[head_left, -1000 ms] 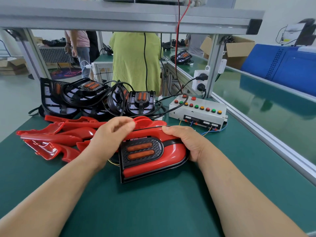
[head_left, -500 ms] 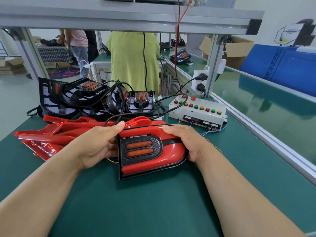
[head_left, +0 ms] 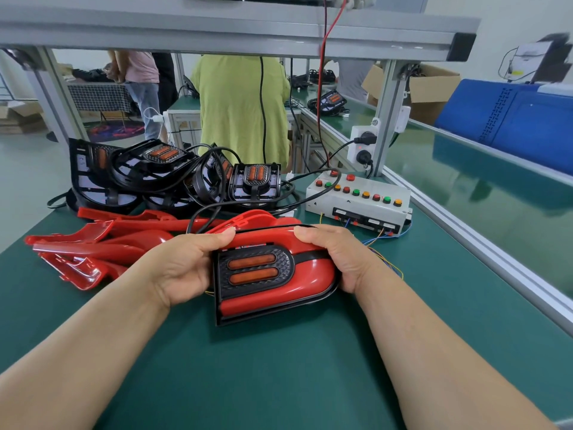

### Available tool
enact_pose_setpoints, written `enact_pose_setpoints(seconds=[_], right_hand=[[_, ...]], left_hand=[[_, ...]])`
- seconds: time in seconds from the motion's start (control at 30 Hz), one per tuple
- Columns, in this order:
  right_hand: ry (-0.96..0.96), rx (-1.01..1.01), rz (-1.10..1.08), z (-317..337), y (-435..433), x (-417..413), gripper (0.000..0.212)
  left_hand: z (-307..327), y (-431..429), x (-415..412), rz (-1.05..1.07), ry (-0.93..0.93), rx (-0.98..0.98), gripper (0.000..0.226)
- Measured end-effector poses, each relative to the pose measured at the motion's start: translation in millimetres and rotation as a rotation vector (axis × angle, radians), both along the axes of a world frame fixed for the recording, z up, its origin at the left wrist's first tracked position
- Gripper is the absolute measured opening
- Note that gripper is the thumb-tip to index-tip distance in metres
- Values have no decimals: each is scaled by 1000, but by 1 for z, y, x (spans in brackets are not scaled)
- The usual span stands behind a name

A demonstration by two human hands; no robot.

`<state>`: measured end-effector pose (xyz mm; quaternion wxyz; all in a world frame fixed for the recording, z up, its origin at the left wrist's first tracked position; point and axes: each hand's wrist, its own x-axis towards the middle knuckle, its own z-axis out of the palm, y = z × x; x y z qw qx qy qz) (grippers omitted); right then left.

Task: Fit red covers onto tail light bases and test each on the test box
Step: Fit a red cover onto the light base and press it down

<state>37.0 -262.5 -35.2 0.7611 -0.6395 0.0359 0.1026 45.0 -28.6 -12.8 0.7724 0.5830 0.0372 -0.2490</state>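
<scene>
Centre of green tabletop (head_left: 279, 383): one tail light (head_left: 279, 283), red cover seated on black base, held between both hands. Left hand (head_left: 183, 268) grips the squared-off end, thumb along the top edge. Right hand (head_left: 336, 256) curls round the rounded end, thumb on top. Hands apart, each clamped on its own end of the lamp.

Lamp's long axis runs left to right. Flat end points to the person's left, rounded nose to the right. Face is turned up toward the camera, showing a black insert with two orange oval lenses lying along the same axis. Cannot tell whether the near edge touches the tabletop.

Containers: open cardboard box (head_left: 434, 88) at the back right, beyond the frame post; contents not readable. Test box (head_left: 356, 201), white, just beyond the right hand, carries rows of red, green and orange buttons; thin coloured wires leave its front.

Loose red covers (head_left: 102, 243) are heaped left of the lamp. Behind them is a tangle of black bases (head_left: 161, 178) with cables.

Writing: small white labels on the test box front, too small to read. No brand visible.

A person in a yellow-green shirt (head_left: 242, 110) stands past the far edge.
</scene>
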Motion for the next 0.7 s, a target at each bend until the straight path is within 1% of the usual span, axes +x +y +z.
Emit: enact_pose_setpoints(seconds=[0.13, 0.27, 0.37, 0.53, 0.6, 0.67, 0.7], right_hand=[[15, 3, -1, 1, 0, -1, 48], [31, 9, -8, 1, 1, 1, 31], [54, 0, -13, 0, 1, 1, 38], [68, -17, -7, 0, 0, 2, 43], [82, -5, 21, 1, 0, 2, 44], [84, 13, 39, 1, -1, 2, 45], [77, 16, 41, 1, -1, 2, 45]], left_hand=[[0, -3, -1, 22, 15, -15, 35], [1, -5, -1, 48, 17, -21, 36], [2, -7, -1, 62, 21, -15, 37], [0, -7, -1, 62, 7, 9, 27], [-2, -7, -1, 32, -67, 79, 28], [-5, -4, -1, 47, -227, 252, 27], [-7, -2, -1, 85, -324, 365, 23]])
